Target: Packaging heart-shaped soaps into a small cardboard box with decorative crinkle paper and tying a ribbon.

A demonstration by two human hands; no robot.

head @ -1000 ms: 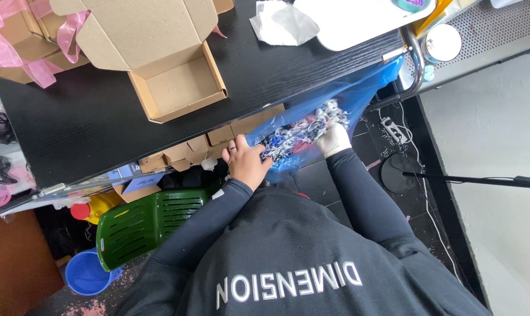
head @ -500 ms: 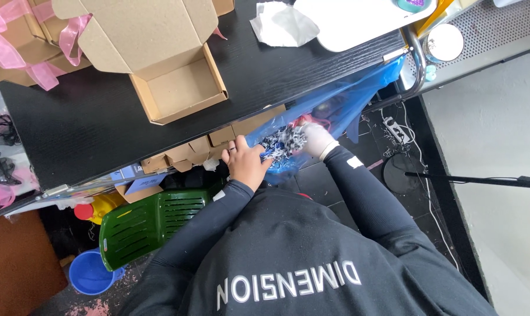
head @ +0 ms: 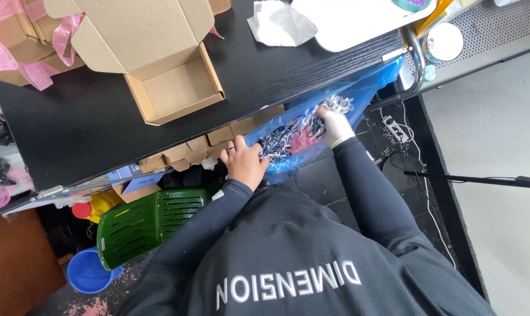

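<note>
My left hand [head: 245, 165] curled on near lip of blue plastic bag [head: 367, 88], gripping its edge. My right hand [head: 333, 126], white-gloved, plunged in bag among shredded grey-and-red paper filling [head: 288, 136]; how far its fingers close: cannot tell. Bag hangs off black worktop [head: 83, 129] edge, long axis running near-left to far-right. Open brown cardboard box [head: 177, 88] far left on worktop.

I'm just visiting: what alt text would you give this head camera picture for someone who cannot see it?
Seen from above, a person's left hand holds open a blue plastic bag while the right hand reaches into the shredded paper inside. An open cardboard box sits on the black table beside it.
</note>
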